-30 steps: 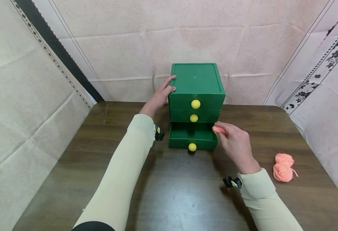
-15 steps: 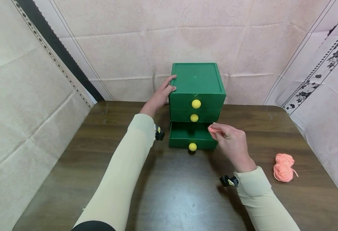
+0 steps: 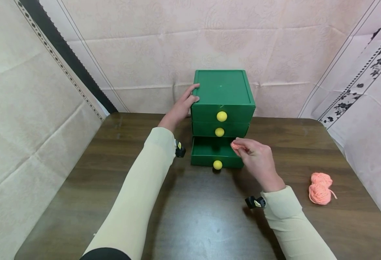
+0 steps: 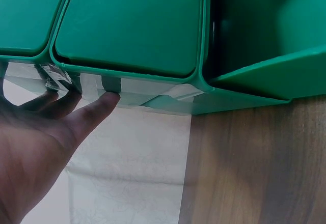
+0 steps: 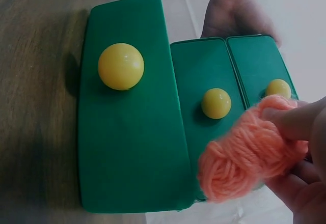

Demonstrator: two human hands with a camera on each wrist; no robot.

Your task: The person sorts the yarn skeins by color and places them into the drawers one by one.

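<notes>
A green three-drawer cabinet (image 3: 223, 86) with round yellow knobs stands at the back of the table, its bottom drawer (image 3: 206, 160) pulled out. My left hand (image 3: 180, 108) rests against the cabinet's left side, fingers extended along the upper edge; in the left wrist view the fingertips (image 4: 109, 99) touch its taped side. Between thumb and fingers, my right hand (image 3: 258, 159) pinches a small skein of coral yarn (image 5: 244, 155) at the right side of the pulled-out drawer, above it. The drawer's visible inside holds nothing I can make out.
Another coral yarn skein (image 3: 320, 188) lies on the wooden table (image 3: 190, 216) to the right, with a loose end trailing. Pale patterned cloth (image 3: 151, 54) hangs behind the table and on both sides.
My right hand has moved left with the yarn skein, from the drawer's right edge to over its right part. The left hand stays against the cabinet.
</notes>
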